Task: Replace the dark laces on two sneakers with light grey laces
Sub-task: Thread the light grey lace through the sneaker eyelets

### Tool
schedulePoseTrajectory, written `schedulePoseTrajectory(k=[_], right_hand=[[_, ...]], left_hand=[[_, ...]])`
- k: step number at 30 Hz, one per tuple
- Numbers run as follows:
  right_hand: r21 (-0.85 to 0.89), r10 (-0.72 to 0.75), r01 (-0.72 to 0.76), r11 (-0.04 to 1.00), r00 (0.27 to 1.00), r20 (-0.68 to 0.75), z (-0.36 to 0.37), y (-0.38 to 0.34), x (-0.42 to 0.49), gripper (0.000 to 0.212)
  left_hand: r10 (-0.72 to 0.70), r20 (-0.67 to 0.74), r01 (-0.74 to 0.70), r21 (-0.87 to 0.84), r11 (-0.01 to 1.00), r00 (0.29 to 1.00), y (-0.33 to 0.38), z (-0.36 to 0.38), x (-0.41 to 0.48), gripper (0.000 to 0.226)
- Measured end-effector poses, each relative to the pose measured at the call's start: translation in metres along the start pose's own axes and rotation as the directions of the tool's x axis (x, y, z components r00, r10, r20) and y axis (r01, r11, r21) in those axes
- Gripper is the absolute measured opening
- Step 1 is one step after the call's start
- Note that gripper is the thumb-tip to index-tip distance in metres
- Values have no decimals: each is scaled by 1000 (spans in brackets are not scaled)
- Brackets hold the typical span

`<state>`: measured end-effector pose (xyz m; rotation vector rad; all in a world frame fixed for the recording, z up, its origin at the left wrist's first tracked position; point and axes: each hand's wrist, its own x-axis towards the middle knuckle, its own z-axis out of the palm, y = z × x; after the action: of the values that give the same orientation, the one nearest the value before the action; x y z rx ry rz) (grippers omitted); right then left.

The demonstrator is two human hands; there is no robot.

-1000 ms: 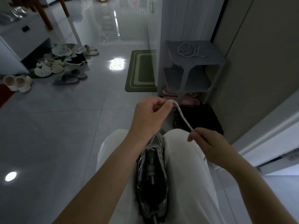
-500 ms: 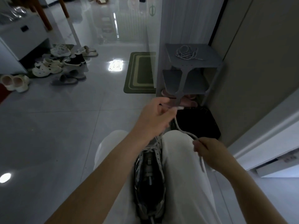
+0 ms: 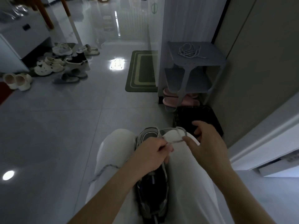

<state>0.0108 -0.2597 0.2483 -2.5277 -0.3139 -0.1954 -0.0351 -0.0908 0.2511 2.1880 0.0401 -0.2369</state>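
Note:
A dark sneaker (image 3: 152,188) lies between my thighs, toe pointing away from me. A light grey lace (image 3: 175,132) runs from its front in a loop across my right knee. My left hand (image 3: 152,153) sits over the shoe's upper part and pinches one end of that lace. My right hand (image 3: 204,143) pinches the other side of the loop with thumb and forefinger, its other fingers spread. Another stretch of grey lace (image 3: 105,168) trails over my left thigh. A second light lace (image 3: 189,51) lies coiled on the grey stand's top shelf.
The grey stand (image 3: 210,62) holds pink slippers (image 3: 171,101) at its base, with a black mat (image 3: 203,117) in front. A green rug (image 3: 142,71) lies further out. Several shoes and sandals (image 3: 55,65) are scattered at the far left by a white cabinet (image 3: 24,38).
Both hands came down toward the shoe's front. The lace, earlier stretched up between the raised hands, now forms a loop over my right knee.

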Motion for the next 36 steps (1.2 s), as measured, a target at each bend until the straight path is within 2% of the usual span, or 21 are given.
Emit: schedulePoseTrajectory(k=[1, 2, 3, 4, 5, 6, 9, 11, 14, 16, 19, 23, 24, 27, 30, 32, 34, 36], right_hand=[[-12, -181, 181, 983, 982, -57, 1, -2, -1, 31], [60, -334, 333, 941, 943, -8, 3, -6, -2, 29], [174, -444, 422, 889, 889, 110, 6, -11, -4, 29], [236, -497, 446, 863, 833, 243, 12, -12, -8, 33], [230, -490, 434, 871, 802, 341, 19, -13, -12, 38], [192, -463, 422, 886, 806, 369, 26, -9, -15, 42], [89, -320, 308, 947, 897, 305, 32, 6, -14, 38], [43, -271, 270, 962, 918, 290, 33, 12, -10, 26], [79, -260, 248, 966, 917, 303, 38, 8, -7, 21], [83, -241, 226, 971, 915, 322, 42, 3, -6, 20], [39, -261, 264, 964, 901, 348, 49, -1, -3, 9], [-60, -373, 406, 912, 880, 294, 51, -12, -3, 5], [-98, -399, 443, 891, 868, 295, 50, -15, -2, 5], [-223, -401, 496, 840, 842, 362, 47, -22, 4, 28], [-195, -400, 507, 839, 820, 410, 53, -23, 7, 24], [-139, -362, 457, 879, 827, 430, 57, -21, 8, 5], [-49, -224, 277, 960, 859, 461, 54, -17, 8, 9], [41, -141, 138, 990, 880, 454, 54, -11, 10, 5]], left_hand=[[20, 15, -21, 103, 995, 1000, -1, -2, -2, 34], [41, 18, -44, 178, 983, 999, -2, -3, -6, 35], [57, 13, -58, 215, 975, 998, -3, -3, -8, 35], [61, 5, -61, 220, 974, 998, -5, -1, -10, 32], [49, -9, -46, 222, 974, 999, -8, 1, -12, 29], [26, -29, -18, 234, 972, 999, -12, 4, -12, 26], [-24, -224, 95, 311, 946, 974, -30, 2, -13, 13], [-14, -321, 134, 355, 925, 947, -43, 0, -15, 13], [-19, -275, 143, 438, 887, 961, -52, 11, -18, 24], [3, -292, 126, 422, 898, 957, -51, 23, -18, 27], [-14, -370, 123, 273, 954, 929, -52, 33, -14, 26], [-57, -365, 149, 229, 962, 929, -55, 38, -10, 24], [-65, -357, 152, 221, 963, 932, -55, 39, -9, 24], [-74, -349, 156, 214, 964, 934, -54, 38, -7, 24], [-67, -358, 145, 196, 970, 931, -54, 38, -7, 21], [-65, -363, 143, 193, 971, 930, -55, 38, -6, 21], [-62, -357, 145, 210, 967, 932, -55, 38, -6, 22], [-65, -348, 154, 237, 959, 935, -54, 38, -6, 24]])
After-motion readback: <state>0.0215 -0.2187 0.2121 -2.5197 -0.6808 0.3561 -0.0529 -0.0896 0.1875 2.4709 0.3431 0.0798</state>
